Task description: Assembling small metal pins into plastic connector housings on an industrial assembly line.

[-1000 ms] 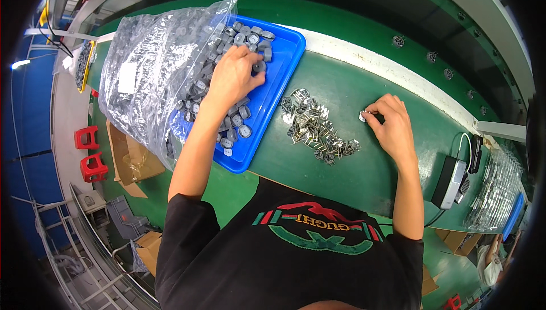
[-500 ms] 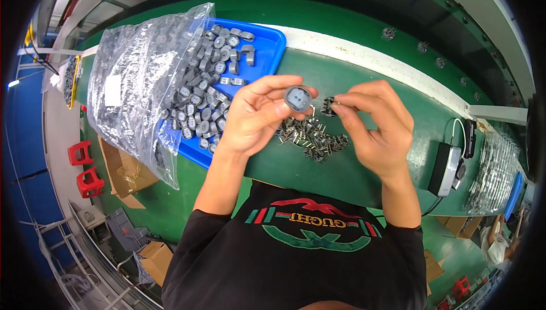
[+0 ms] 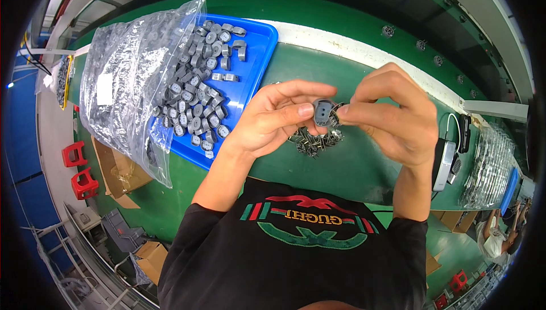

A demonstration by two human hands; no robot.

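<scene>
My left hand grips a round grey plastic housing between thumb and fingers, its face with small holes turned toward me. Against the housing's right side, my right hand pinches a small dark part with metal pins. The two pieces touch or nearly touch; I cannot tell whether one sits inside the other. Beneath the hands, a pile of small metal-pinned parts lies on the green table, partly hidden by my fingers.
A blue tray at the left holds many grey housings spilling from a clear plastic bag. To the right stand a white-and-black device with a cable and a stack of clear packs. Several metal-pinned parts rest on the far green surface.
The housing has moved right and down and turned partly sideways. My right hand has brought its pinned part up against it; before, the two were apart.
</scene>
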